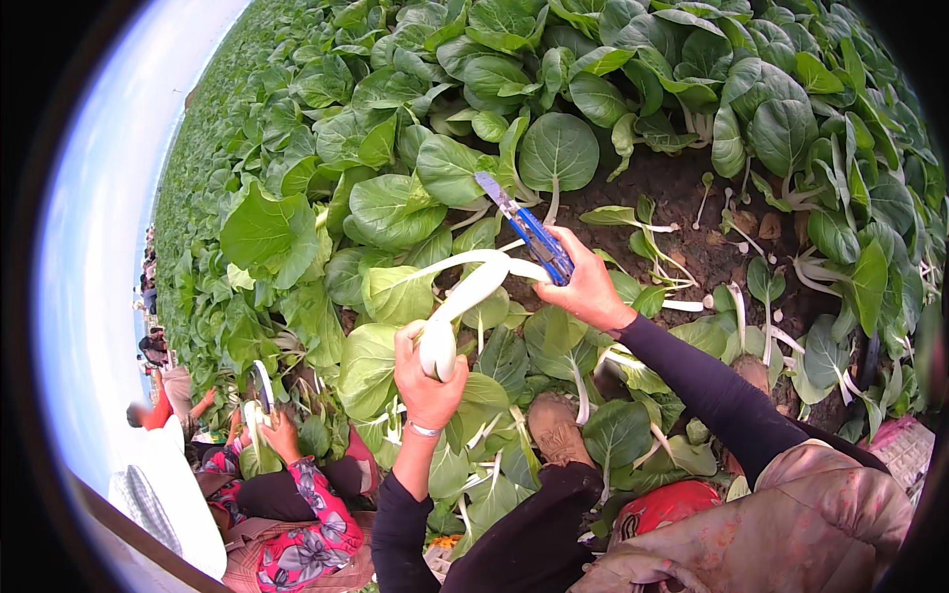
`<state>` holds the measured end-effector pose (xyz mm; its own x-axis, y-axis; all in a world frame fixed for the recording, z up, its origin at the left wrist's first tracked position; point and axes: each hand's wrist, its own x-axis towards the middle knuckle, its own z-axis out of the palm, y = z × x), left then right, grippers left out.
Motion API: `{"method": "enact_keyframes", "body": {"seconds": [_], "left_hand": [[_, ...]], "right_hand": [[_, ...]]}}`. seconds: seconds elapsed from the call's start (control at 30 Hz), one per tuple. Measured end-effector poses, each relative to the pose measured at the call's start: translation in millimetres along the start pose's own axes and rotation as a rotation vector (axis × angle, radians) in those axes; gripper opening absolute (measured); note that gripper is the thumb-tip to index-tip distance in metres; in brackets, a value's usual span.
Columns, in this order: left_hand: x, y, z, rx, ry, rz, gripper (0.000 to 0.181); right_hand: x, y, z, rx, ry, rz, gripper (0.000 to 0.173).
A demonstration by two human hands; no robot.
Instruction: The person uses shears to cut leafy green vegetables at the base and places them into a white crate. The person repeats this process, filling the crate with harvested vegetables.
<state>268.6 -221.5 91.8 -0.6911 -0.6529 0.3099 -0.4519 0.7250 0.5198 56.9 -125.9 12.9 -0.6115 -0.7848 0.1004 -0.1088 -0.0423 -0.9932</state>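
My left hand [430, 385] grips a bok choy [468, 290] by its pale stalk base, the base end facing up toward me. A blue utility knife [535, 236] is in my right hand [586, 285], its dirty blade pointing to the upper left. A white leaf stalk [528, 270] bends from the bok choy to my right fingers, which appear to pinch it against the knife. Below and around my hands lie loose green leaves [615, 437] with white stalks. My palm hides part of the knife handle.
Dense rows of growing bok choy [556, 152] stand ahead. Cut stalks and leaves lie on dark soil [667, 185] at right. My shoe [556, 430] rests among leaves. At left, a co-worker's hand [282, 437] is beside another knife [262, 385] and a plant; more people are beyond.
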Motion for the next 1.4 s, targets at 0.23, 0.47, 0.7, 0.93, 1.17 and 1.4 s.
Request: {"method": "enact_keyframes", "body": {"seconds": [0.23, 0.47, 0.7, 0.93, 1.17, 1.4], "left_hand": [[0, 4, -14, 0.115, 0.055, 0.193, 0.037], [-11, 26, 2, -0.992, -0.312, -0.515, 0.054], [-16, 26, 4, -0.878, -0.561, -0.636, 0.053], [11, 11, -3, -0.706, -0.563, -0.474, 0.08], [8, -20, 33, -0.453, -0.619, -0.371, 0.06], [85, 18, 57, 0.666, -0.556, 0.388, 0.027]], "right_hand": [[14, -10, -44, -0.196, 0.189, -0.123, 0.051], [-3, -22, -18, 0.967, -0.436, 0.233, 0.082], [-24, 2, 16, 0.852, -0.217, 0.369, 0.056], [-31, -22, 45, 0.964, -0.237, 0.402, 0.047], [-25, -1, 17, 0.746, -0.362, 0.422, 0.046], [-2, 97, -25, -0.155, 0.037, 0.086, 0.061]]}}
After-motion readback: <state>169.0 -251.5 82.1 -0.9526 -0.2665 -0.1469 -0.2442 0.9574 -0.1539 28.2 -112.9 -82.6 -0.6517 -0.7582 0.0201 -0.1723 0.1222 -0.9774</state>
